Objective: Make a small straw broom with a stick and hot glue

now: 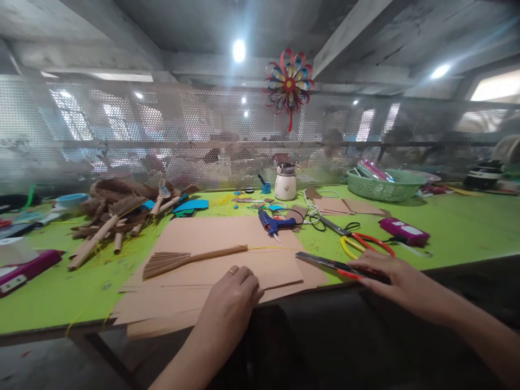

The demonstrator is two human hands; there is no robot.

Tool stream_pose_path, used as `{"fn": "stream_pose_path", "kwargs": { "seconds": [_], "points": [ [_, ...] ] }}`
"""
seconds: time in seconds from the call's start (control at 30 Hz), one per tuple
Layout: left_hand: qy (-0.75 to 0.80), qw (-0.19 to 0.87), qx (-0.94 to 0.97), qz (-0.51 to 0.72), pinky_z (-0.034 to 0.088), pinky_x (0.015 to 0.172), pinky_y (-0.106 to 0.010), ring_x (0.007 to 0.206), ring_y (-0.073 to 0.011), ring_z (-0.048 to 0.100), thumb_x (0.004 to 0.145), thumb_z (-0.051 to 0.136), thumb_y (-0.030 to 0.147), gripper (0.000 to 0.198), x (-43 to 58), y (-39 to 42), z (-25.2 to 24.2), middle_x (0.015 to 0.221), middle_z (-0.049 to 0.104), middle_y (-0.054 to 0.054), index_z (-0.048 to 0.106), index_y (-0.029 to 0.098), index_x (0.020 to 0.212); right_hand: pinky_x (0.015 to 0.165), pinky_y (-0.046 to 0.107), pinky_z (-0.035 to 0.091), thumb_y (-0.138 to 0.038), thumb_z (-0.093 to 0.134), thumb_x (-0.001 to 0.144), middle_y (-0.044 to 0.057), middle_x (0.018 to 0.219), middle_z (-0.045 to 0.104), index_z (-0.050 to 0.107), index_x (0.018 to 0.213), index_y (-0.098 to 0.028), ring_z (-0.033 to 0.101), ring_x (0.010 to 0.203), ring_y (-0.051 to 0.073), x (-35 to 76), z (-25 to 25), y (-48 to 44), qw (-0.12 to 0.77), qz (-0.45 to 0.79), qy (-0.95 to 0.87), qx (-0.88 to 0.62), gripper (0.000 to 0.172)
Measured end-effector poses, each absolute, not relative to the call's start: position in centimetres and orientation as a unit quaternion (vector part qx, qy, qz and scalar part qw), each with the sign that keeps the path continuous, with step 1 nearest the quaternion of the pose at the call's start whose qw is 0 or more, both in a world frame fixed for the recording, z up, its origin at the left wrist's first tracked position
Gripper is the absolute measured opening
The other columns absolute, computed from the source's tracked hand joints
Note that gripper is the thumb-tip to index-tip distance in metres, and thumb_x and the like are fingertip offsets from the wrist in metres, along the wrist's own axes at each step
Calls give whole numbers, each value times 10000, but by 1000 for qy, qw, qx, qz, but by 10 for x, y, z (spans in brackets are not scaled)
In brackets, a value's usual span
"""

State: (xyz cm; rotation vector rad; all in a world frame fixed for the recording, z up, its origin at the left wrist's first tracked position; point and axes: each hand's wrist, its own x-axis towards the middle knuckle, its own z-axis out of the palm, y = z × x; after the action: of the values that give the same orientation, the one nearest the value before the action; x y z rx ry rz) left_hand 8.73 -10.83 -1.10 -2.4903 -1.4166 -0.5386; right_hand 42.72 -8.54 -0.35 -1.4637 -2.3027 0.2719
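My left hand (234, 295) rests at the near edge of a stack of brown paper sheets (280, 271). Its fingers are curled together, and their tips are hidden underneath. A pleated brown paper fan piece (168, 264) with a rolled stem lies just beyond it, and a thin yellow string runs rightward from the stem. At the table's front edge, my right hand (388, 271) is closed on a dark-bladed cutting tool (320, 261) with black and red handle parts, blade pointing left. Behind that hand lie scissors (349, 241) with yellow and orange handles.
A blue glue gun (276, 222) lies on the paper's far side. Behind stand a white jar (285, 184) and a green basket (384, 187). Purple power strips (404, 232) sit at both sides. Brown paper pieces (101, 227) are heaped at left on the green table (467, 227).
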Motion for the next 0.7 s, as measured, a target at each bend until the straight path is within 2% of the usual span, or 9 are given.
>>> {"fn": "stream_pose_path", "kwargs": {
  "seconds": [0.27, 0.53, 0.7],
  "points": [
    [-472, 125, -852, -187, 426, 689, -297, 765, -179, 525, 922, 419, 182, 264, 87, -109, -13, 781, 585, -53, 605, 166, 735, 1016, 478, 388, -434, 542, 845, 65, 1200, 635, 652, 1155, -290, 529, 1166, 294, 420, -1, -92, 198, 152, -829, -501, 359],
    [-477, 70, -861, -162, 424, 709, -308, 777, -185, 529, 915, 423, 210, 277, 88, -104, -2, 787, 591, -64, 627, 160, 733, 983, 445, 417, -428, 518, 861, 60, 1171, 632, 629, 1187, -311, 534, 1148, 284, 418, 14, -93, 160, 178, -855, -461, 365],
    [-462, 51, -876, -132, 401, 690, -269, 752, -163, 530, 861, 461, 175, 244, 92, -85, 5, 748, 547, -49, 635, 163, 690, 900, 382, 460, -369, 509, 864, 56, 1063, 648, 649, 1114, -272, 584, 1006, 235, 411, 25, -87, 138, 220, -870, -419, 303]
  ]
}}
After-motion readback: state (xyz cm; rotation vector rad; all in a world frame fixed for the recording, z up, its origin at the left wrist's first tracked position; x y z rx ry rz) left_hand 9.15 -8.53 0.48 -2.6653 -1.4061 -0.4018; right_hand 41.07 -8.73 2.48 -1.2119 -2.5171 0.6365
